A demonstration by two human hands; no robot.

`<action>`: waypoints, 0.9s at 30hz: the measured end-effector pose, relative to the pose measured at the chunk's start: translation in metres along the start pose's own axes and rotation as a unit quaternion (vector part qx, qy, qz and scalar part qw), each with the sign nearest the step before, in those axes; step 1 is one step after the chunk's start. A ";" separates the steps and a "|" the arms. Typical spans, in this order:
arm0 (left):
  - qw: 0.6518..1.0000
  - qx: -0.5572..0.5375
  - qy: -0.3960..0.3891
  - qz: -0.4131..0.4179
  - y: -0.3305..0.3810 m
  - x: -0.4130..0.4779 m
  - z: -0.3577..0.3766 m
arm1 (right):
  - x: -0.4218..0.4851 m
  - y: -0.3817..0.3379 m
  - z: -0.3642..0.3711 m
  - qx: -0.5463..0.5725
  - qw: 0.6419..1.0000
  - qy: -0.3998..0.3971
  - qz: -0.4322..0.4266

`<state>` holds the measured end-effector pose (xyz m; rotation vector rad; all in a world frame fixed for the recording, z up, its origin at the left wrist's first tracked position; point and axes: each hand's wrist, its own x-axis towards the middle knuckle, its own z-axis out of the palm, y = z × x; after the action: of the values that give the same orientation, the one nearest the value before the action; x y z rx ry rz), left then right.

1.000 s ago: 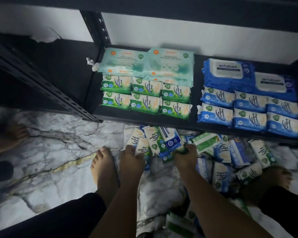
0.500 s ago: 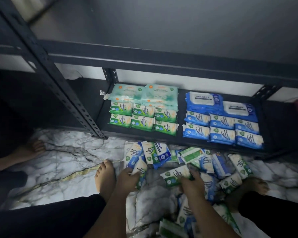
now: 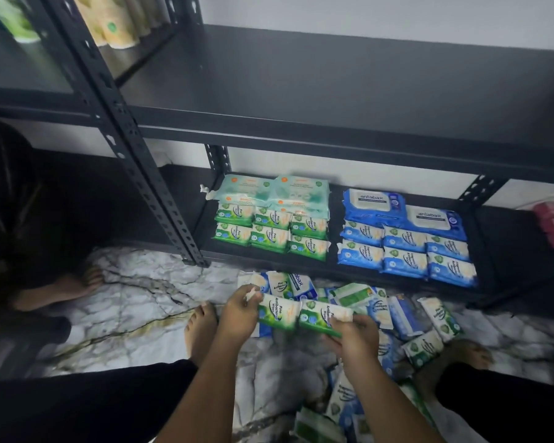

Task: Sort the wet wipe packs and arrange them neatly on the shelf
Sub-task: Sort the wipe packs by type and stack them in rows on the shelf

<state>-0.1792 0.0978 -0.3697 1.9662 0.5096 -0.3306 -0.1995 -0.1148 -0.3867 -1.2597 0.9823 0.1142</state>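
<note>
Green packs (image 3: 280,313) now aloft, below shelf (image 3: 334,225)

Black fabric trousers (image 3: 77,407) covered both legs along the frame's lower edge. Forearms were uncovered down to the left hand (image 3: 237,316) and right hand (image 3: 355,338) at centre. The left foot (image 3: 202,327) and right foot (image 3: 470,353) were bare.

A storeroom by its looks; black slotted-steel shelving (image 3: 333,91); wipe packs (image 3: 271,233) stocked in rows; marble-patterned floor (image 3: 135,282).
</note>
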 end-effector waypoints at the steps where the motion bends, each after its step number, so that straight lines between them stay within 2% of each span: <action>1: 1.000 0.000 0.023 0.012 -0.007 0.010 0.002 | 0.001 -0.003 0.004 0.016 1.000 -0.011 -0.003; 4: 0.996 -0.074 0.046 0.005 -0.011 0.029 0.000 | 0.004 -0.012 0.018 0.046 0.998 -0.028 -0.010; 6: 0.990 -0.134 0.034 -0.014 -0.006 0.037 -0.005 | 0.009 -0.019 0.029 0.061 0.998 -0.032 -0.011; 9: 0.985 -0.164 0.047 -0.007 0.001 0.064 -0.019 | 0.020 -0.033 0.049 0.080 0.996 -0.037 -0.015; 13: 0.979 -0.112 0.163 0.049 0.029 0.111 -0.046 | 0.050 -0.044 0.082 0.073 0.997 -0.018 -0.013; 18: 0.967 -0.011 0.249 0.051 0.050 0.172 -0.070 | 0.096 -0.050 0.112 0.065 0.998 0.002 -0.016; 22: 0.964 0.036 0.262 0.011 0.039 0.222 -0.074 | 0.129 -0.050 0.123 0.062 0.997 0.023 -0.027; 27: 0.969 0.062 0.235 -0.041 0.014 0.258 -0.063 | 0.154 -0.056 0.132 0.067 0.996 0.042 -0.029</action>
<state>0.0532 0.2022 -0.4458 2.1547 0.8922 0.0636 -0.0005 -0.0907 -0.4517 -1.1759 1.0076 -0.0502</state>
